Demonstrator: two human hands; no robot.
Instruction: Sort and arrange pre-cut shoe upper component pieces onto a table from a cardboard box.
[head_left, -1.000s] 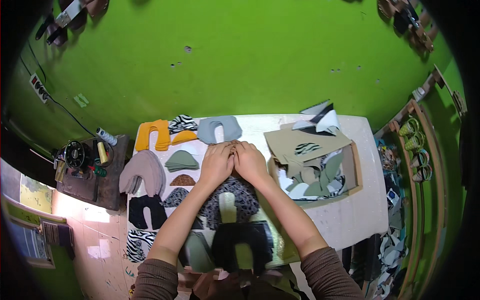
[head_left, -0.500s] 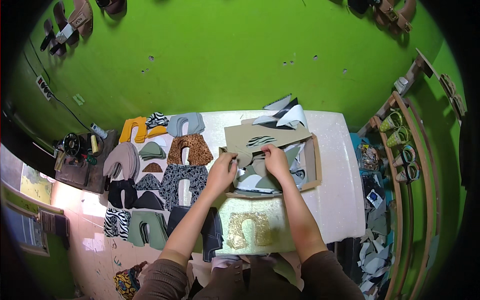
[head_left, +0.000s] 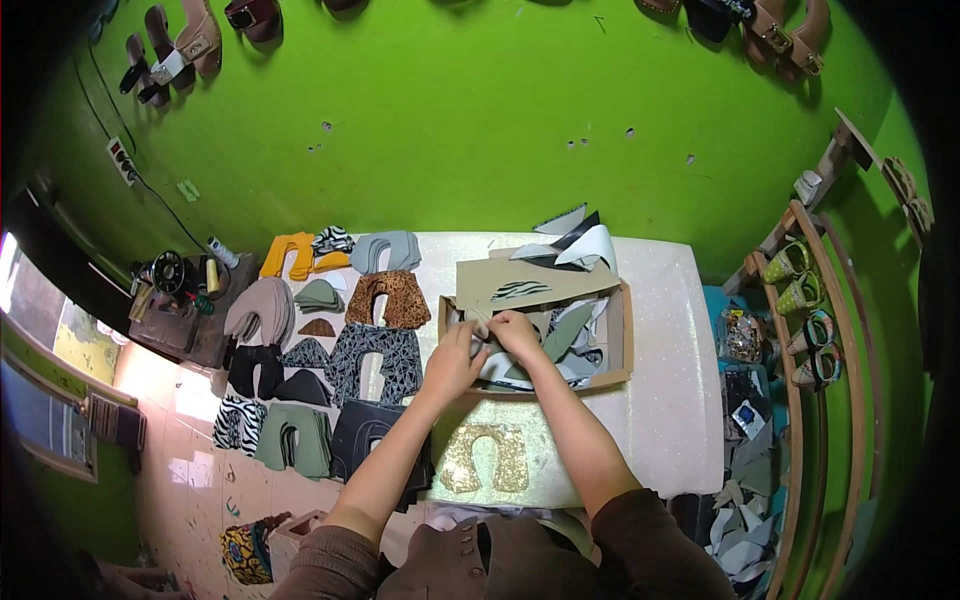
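Both my hands meet over the left end of an open cardboard box (head_left: 627,345) heaped with loose scraps. My left hand (head_left: 455,360) has its fingers curled at a small beige scrap (head_left: 479,322). Close beside it, my right hand (head_left: 515,333) pinches at the same scrap; the fingertips are partly hidden. Grey-green scraps (head_left: 570,332) and white ones show in the box. A flat tan sheet (head_left: 480,277) lies across its far side, with a zebra-striped scrap (head_left: 521,290) on it. Nearer me on the table is a gold glittery U-shaped piece (head_left: 457,462).
Stacks of U-shaped cut pieces fill the table's left: leopard-print (head_left: 402,300), dark patterned (head_left: 350,350), grey-green (head_left: 283,440) and others. White and black offcuts (head_left: 590,245) lie behind the box. A sewing machine (head_left: 170,275) stands left; a wooden shoe rack (head_left: 835,330) stands right.
My right hand has moved left and down, closer to my left hand, which has shifted slightly right. The beige scrap is now between them. The whole view has tilted a little.
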